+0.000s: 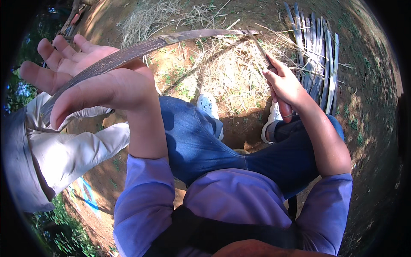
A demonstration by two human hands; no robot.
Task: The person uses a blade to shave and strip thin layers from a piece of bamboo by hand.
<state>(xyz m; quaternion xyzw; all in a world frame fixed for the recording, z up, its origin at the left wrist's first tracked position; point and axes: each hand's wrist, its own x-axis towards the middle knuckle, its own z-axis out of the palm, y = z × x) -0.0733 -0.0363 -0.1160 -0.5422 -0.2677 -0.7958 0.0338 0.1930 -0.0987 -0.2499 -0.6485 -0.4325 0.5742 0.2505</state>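
Note:
My left hand (pixel 113 90) is raised at the left, palm up, with its fingers stretched out and spread. Across its palm, between thumb and fingers, rests a long dark strip that looks like split bamboo or cane (pixel 141 51). The strip arches rightward and narrows to a thin end near the knife. My right hand (pixel 282 81) is wrapped round a knife (pixel 259 46) with a reddish-brown handle. Its narrow blade points up and left, its tip by the strip's thin end; whether they touch I cannot tell.
Pale shavings (pixel 227 81) cover the ground ahead of my white shoes (pixel 208 105). A row of long split strips (pixel 317 55) lies at the right. Dry fibres (pixel 150 19) are heaped at the far side. Close on my left is another person in light trousers (pixel 77 152).

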